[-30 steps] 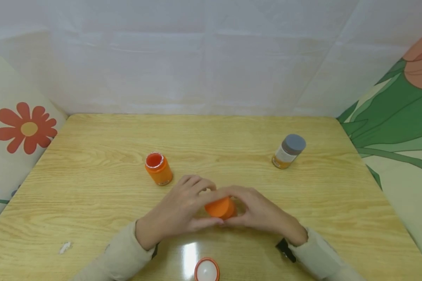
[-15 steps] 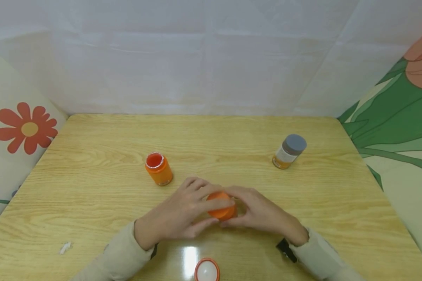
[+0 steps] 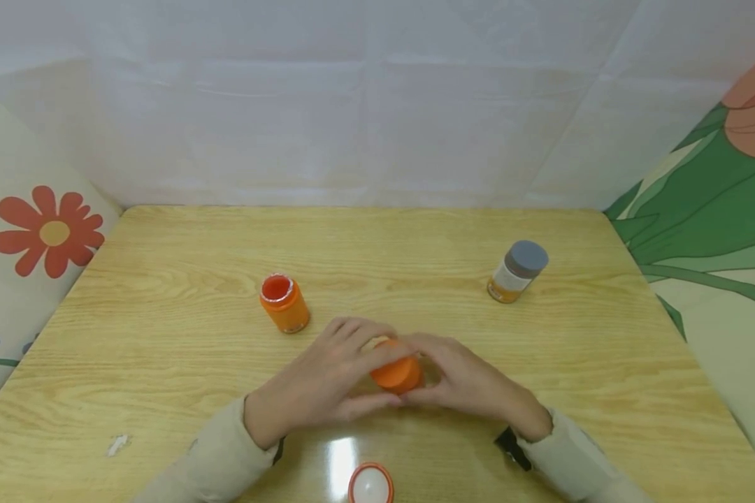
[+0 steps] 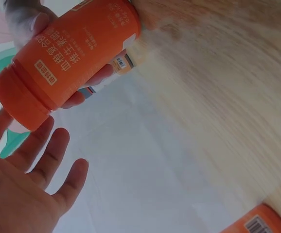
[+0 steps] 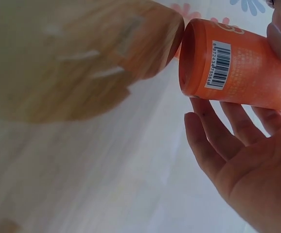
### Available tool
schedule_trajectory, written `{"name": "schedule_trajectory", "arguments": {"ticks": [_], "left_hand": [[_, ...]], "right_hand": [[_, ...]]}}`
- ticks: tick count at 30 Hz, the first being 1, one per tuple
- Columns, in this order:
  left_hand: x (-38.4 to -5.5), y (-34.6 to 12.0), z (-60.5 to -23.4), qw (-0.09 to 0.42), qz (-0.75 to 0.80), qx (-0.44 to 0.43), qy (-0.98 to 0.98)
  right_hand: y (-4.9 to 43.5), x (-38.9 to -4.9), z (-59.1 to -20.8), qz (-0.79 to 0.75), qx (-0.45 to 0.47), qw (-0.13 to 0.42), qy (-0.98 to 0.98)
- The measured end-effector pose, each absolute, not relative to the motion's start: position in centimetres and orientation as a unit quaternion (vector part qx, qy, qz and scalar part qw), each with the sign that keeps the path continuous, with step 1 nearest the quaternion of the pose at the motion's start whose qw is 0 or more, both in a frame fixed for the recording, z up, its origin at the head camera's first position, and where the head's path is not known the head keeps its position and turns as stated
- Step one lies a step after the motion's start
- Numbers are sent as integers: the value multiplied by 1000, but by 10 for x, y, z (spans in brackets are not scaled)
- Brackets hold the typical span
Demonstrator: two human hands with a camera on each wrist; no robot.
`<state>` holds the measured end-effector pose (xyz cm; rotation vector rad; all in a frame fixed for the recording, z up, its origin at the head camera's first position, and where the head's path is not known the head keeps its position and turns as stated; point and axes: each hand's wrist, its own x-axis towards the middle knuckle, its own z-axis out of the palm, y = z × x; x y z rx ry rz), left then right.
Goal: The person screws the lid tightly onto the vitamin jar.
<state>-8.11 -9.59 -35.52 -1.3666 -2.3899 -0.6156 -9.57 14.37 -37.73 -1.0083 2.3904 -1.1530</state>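
My right hand (image 3: 465,377) grips the body of an orange supplement bottle (image 4: 79,53) with pale printed lettering. Around that bottle's orange cap (image 3: 395,374) are the thumb and fingers of my left hand (image 3: 317,377). The right wrist view shows a barcode near the base of the bottle (image 5: 242,68), held close over the shiny tabletop, with fingers of my right hand (image 5: 247,160) under its side. In the left wrist view, fingertips of the left hand (image 4: 38,174) are right at the cap's edge.
Left of the hands stands an uncapped orange bottle (image 3: 285,304) with a ragged silvery rim. A grey-capped bottle (image 3: 517,271) is at the back right. Near the front edge lies an upturned cap (image 3: 370,484), white inside. A white wall covering (image 3: 365,126) rises behind the wooden table (image 3: 163,279).
My left fingers have shifted over the cap, a finger crossing its top half a second ago and now back around its side. The right hand has stayed on the bottle.
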Motion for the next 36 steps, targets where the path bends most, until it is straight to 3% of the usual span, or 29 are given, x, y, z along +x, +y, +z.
{"name": "schedule_trajectory", "arguments": {"ticks": [21,36], "left_hand": [[-82,-95,-354,164,-212,-483,-833],[-81,-95,-359,180,-223,-466,-837]], "right_hand": [[143,-96,-378,-402,-363,147,828],[151,-99,-374,-417,-301,180,838]]}}
